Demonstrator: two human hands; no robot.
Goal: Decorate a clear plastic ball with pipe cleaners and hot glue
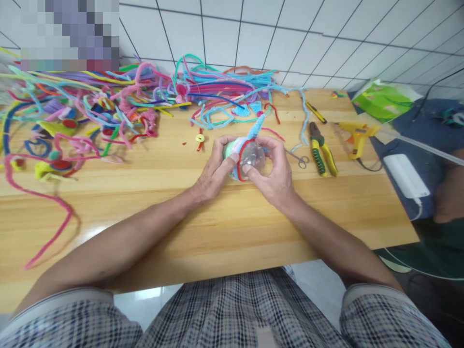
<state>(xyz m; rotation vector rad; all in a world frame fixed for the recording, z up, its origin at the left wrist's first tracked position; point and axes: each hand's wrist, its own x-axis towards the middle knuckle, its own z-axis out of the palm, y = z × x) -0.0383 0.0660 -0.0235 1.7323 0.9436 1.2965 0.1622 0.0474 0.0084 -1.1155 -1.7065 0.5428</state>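
Between my two hands is a clear plastic ball [256, 157], its left part wrapped in green, pink, blue and red pipe cleaners. My left hand [216, 169] grips the wrapped side, thumb pressed on the coloured bands. On the bare, see-through side my right hand [276, 171] holds the ball, with its thumb near the red pipe cleaner [240, 162]. A light-blue pipe cleaner end [256, 126] sticks up from the top of the ball. The fingers behind the ball are partly hidden.
Heaped pipe cleaners [217, 84] line the back and left. To the right lie small scissors [301, 159], green-yellow pliers [322, 150], a yellow cutter knife [316, 112] and a yellow glue gun [357, 137]. A white power adapter [406, 175] and a person's arm [449, 193] are beyond the table's right edge.
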